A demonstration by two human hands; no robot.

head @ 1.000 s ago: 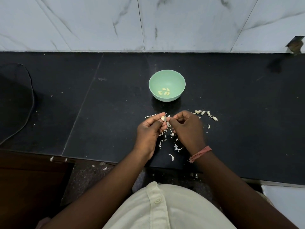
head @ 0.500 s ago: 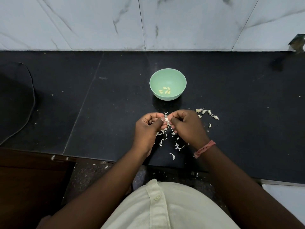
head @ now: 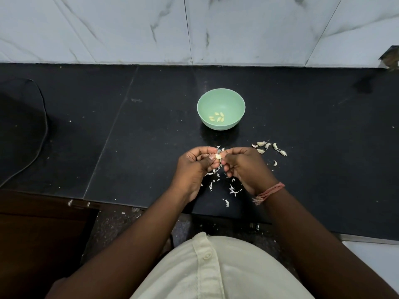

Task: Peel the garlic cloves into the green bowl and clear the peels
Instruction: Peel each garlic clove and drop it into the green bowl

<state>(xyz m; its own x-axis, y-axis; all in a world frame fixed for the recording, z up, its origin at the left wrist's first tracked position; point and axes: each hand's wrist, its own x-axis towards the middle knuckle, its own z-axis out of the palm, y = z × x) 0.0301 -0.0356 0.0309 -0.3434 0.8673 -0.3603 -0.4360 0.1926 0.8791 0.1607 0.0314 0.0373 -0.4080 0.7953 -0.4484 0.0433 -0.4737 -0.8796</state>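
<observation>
— While both hands meet over the counter, which step would you say is in hand?

— Peeling, midway through. The left hand (head: 195,167) pinches a garlic clove (head: 218,156) between thumb and curled fingers, and the right hand (head: 244,167) has its fingertips curled onto the same clove, seemingly picking at the skin.

— Where does the rest of the garlic lie?

— A few peeled cloves (head: 217,118) sit at the bottom of the green bowl (head: 221,94), which stands just beyond the hands. To the right of the hands, unpeeled cloves (head: 268,146) lie in a loose cluster. Peels (head: 232,189) are scattered on the counter under and behind the hands.

— So what does the next move call for?

— I judge that the skin must come fully off, the bare clove then goes forward into the bowl, and the right hand reaches aside for another. Clearing the peels looks a long way off, since several cloves remain.

— And the surface, the room?

— A black stone counter (head: 108,117), speckled with small crumbs, with a seam running diagonally on the left. Behind it rises a wall of white marble-patterned tiles (head: 129,29). At far left a dark rounded shape (head: 19,126) rests on the counter; I cannot tell what it is. A thread band (head: 269,192) circles the right wrist, and a pale buttoned shirt (head: 216,270) fills the bottom.
</observation>
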